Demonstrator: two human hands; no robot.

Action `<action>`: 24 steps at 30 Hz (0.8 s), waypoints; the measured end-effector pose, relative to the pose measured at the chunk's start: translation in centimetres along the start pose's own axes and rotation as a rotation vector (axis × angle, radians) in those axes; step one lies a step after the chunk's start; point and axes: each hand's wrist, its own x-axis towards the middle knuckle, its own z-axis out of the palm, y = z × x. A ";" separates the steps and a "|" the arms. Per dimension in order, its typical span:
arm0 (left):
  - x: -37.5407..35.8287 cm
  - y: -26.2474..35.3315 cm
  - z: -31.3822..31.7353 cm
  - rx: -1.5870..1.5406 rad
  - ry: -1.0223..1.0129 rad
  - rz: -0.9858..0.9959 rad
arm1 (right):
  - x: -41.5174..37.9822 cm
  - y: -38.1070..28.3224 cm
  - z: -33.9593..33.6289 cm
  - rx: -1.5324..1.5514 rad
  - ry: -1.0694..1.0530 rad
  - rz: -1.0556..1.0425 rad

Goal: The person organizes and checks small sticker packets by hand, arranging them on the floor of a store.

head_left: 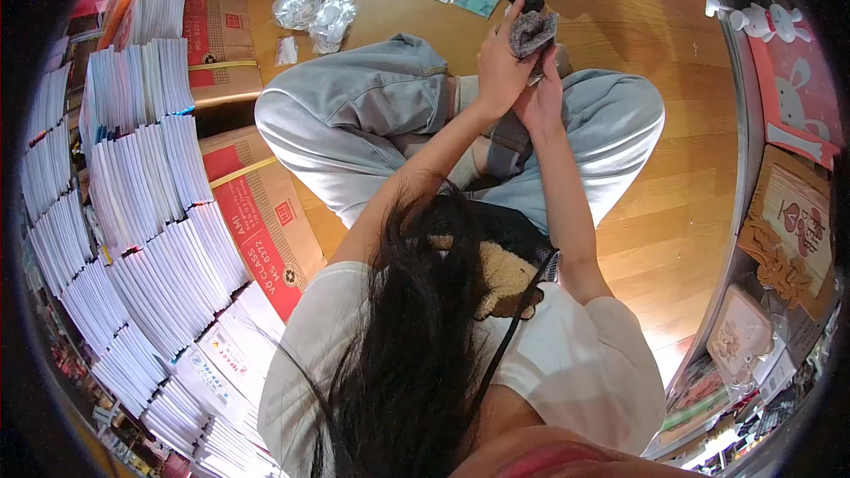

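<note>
This looks like a stationery shop or stockroom — stacked notebooks [137,186], cartons [266,212], bagged goods [332,19].

right: open floor [695,146] | left blocked: notebook stacks [164,279], cartons [257,212] | ahead-left: silvery packets [332,22]

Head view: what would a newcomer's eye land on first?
Probably the packed rows of white-edged booklets stacked down the left side. Next, likely the pile of shiny silvery packets on the wooden floor at top left of centre, then the fuzzy grey item held by the left hand and right hand.
</note>
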 end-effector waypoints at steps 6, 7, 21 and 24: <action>0.5 -0.9 -1.0 -0.112 0.017 -0.116 | 0.7 0.8 -1.1 -0.046 0.184 0.093; 0.8 -2.1 -1.1 -0.044 -0.022 -0.124 | 0.8 1.0 -1.3 -0.033 0.156 0.083; 3.6 -9.6 -6.0 0.161 0.137 -0.438 | -0.6 2.8 -1.3 -0.188 0.213 0.103; 5.2 -10.8 -11.1 0.033 0.346 -0.249 | -0.7 2.1 0.9 -0.239 0.223 0.084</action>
